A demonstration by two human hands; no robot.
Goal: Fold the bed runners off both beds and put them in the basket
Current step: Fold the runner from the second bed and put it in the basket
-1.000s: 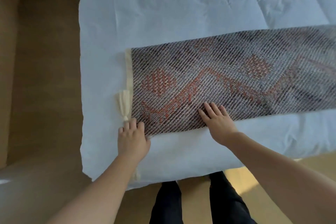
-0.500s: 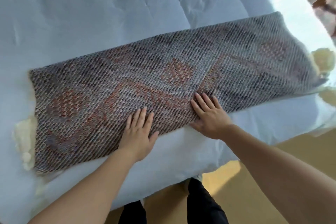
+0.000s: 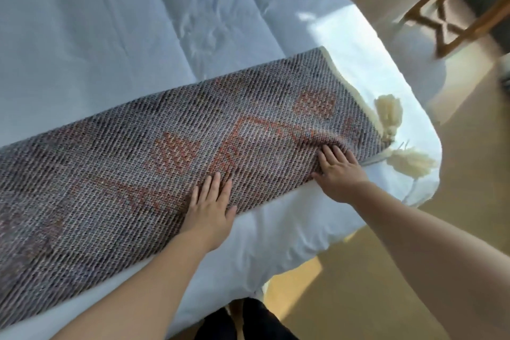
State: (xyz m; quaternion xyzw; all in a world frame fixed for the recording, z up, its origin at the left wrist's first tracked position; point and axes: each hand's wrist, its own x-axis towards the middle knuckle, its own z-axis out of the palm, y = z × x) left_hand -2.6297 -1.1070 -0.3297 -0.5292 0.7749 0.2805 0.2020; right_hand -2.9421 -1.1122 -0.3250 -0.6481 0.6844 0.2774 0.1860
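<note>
White-duvet bed fills most of the view. Wood floor is on the right, w/ a blurry wooden chair frame top right. Person stands at the near bed edge; dark trousers show at the bottom.

Runner lies flat across the bed near that edge. It's a grey weave w/ an orange pattern, and its left end runs out of frame. Cream backing peeks out along the right end. Two cream tassels lie on the duvet by the bed corner.

Left grip is released: palm down, fingers straight and close together, pressing the runner's near edge approx mid-length. Right grip is also released and flat, pressing closer to the tasselled end. Cloth bunches into a small ridge just ahead of its fingertips. Neither hand grasps anything.

Why flat palms: prob smoothing the weave and pinning it so it doesn't slide on the duvet before the next fold. The ridge suggests the right one is pushing toward the end. Its spot near the tassels is handy for picking that end up.

Task status (my read): runner is on the bed, fold not finished, nothing binned yet. Basket and 2nd bed aren't in view.
</note>
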